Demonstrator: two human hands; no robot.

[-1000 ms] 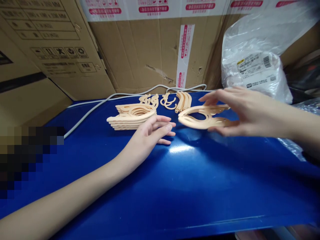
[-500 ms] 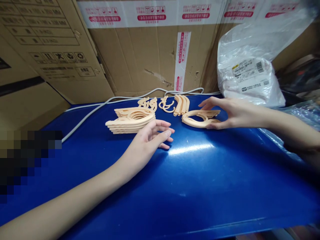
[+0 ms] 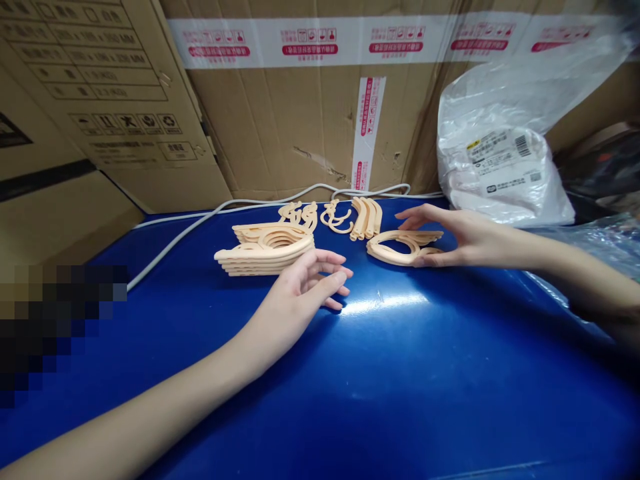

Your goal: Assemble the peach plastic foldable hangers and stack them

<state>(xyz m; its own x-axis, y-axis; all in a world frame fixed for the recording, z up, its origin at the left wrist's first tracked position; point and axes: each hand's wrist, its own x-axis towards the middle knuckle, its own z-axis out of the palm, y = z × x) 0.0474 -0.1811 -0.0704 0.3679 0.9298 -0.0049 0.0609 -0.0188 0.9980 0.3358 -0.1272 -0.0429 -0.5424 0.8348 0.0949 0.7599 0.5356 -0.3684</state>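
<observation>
My left hand [image 3: 315, 280] is held above the blue table with its fingers loosely spread and nothing in them, at the right end of a stack of beige plastic folding-hanger pieces [image 3: 265, 257]. Over on the right, my right hand [image 3: 435, 237] is open around a lower pile of similar hanger pieces [image 3: 390, 257]. Its thumb is at the pile's front edge and its fingers are raised behind. Between the two piles, farther back, lie beige hooks [image 3: 336, 219], a bunch of short curved arms [image 3: 367, 219] and more small hook pieces [image 3: 300, 215].
A white cable [image 3: 225, 203] runs along the back of the blue table [image 3: 400, 387]. Large cardboard boxes [image 3: 280, 127] stand behind it and at the left. A white plastic bag [image 3: 500, 167] sits at the back right, with clear plastic wrap [image 3: 590, 247] beside it.
The whole view has shifted slightly, with everything a little lower in the frame. My right hand's fingers sit a bit farther left over the low pile. The left hand is almost unchanged.
</observation>
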